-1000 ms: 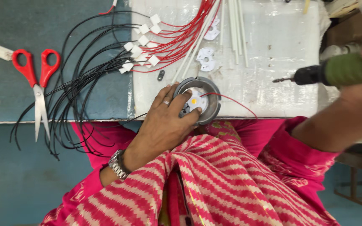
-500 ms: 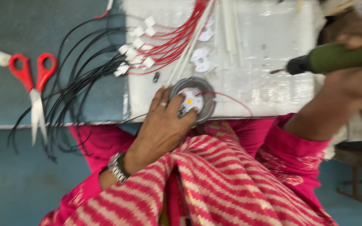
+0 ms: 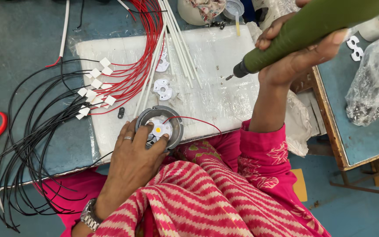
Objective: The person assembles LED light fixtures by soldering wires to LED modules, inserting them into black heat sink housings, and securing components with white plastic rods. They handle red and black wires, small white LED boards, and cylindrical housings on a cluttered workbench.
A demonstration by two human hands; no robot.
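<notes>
Work pad: a white plastic-wrapped board (image 3: pixel 216 57) lay on the grey table (image 3: pixel 27 39), its near edge at the person's lap.
Wire bundles: black leads (image 3: pixel 31 136) looped off to the left; red leads (image 3: pixel 141 52) with white tabs fanned across the pad.
Right hand: the right hand (image 3: pixel 294 57) was wrapped tight round a green electric screwdriver (image 3: pixel 303 30), its bit raised well clear of the pad.
Left hand: the left hand (image 3: pixel 132 160) pinned the round grey lamp housing (image 3: pixel 159 126) at the pad's near edge, fingertips on its white centre plate.
Doing it well: in my judgement, keep the housing flat and steady, and the bit upright.
Spare parts: white plates (image 3: pixel 163 89) lay just beyond the housing.
</notes>
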